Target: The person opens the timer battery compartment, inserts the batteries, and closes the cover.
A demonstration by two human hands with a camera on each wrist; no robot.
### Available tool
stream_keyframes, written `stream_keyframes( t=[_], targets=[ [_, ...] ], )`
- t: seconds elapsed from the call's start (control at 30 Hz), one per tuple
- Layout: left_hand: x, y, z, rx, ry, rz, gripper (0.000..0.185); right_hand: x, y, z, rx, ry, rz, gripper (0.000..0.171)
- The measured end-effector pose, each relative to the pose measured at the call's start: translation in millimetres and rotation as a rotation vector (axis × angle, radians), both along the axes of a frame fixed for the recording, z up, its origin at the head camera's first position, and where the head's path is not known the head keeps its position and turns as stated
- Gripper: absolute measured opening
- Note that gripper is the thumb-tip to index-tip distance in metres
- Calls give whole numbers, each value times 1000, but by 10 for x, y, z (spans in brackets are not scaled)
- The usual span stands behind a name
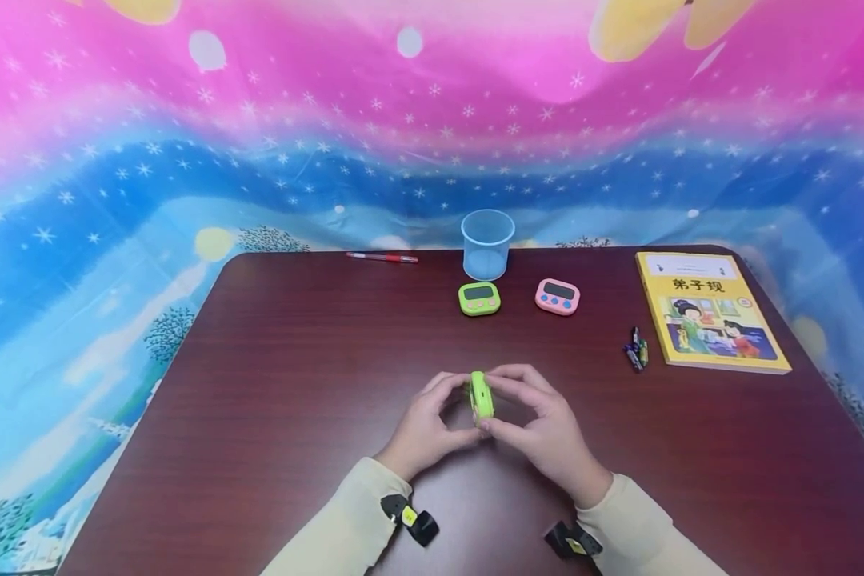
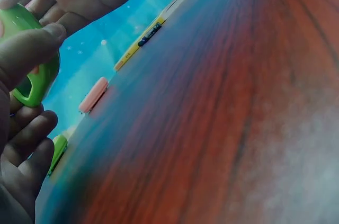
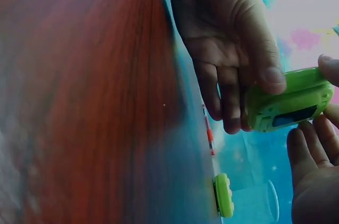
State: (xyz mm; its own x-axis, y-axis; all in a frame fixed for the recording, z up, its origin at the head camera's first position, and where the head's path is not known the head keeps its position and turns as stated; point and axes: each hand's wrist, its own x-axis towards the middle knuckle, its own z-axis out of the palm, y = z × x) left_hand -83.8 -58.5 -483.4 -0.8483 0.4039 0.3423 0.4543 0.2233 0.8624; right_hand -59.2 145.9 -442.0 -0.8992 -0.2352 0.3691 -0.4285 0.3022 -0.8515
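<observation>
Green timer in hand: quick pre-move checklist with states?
1. Both hands on the green timer: ok, left hand and right hand pinch it from either side.
2. Timer off the table: ok, held on edge above it.
3. Display visible: ok in the right wrist view.
4. Battery cover state: cannot tell.
5. Batteries within reach: ok, loose beside the book.

It looks like a staged tabletop set. A starry pink-and-blue cloth [image 1: 432, 120] drapes behind a dark wooden table [image 1: 295, 360] with a children's book [image 1: 709, 310]
</observation>
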Motion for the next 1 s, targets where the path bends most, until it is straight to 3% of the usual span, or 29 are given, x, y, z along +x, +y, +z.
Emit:
stream_keyframes(
  t=[0.13, 0.27, 0.5, 0.63, 0.77, 1.0],
  targets=[
    [7, 6, 12, 45, -33, -11, 67, -26, 19, -35, 29, -13, -1, 65],
    [7, 9, 29, 54, -22, -6, 68, -58, 52, -89, 20, -94, 27, 71],
    [-5, -17, 94, -58, 72, 3, 70, -71, 79, -112, -9, -155, 41, 71],
    [-34, -72, 154, -109, 77, -47, 74, -81, 83, -112, -50, -168, 47, 69],
    [-53, -128, 213, -93, 68, -81, 75, -86, 93, -121, -63, -171, 43, 67],
    [-22, -105, 321, -32, 107, -54, 74, -73, 82, -101, -43, -160, 38, 64]
  ],
)
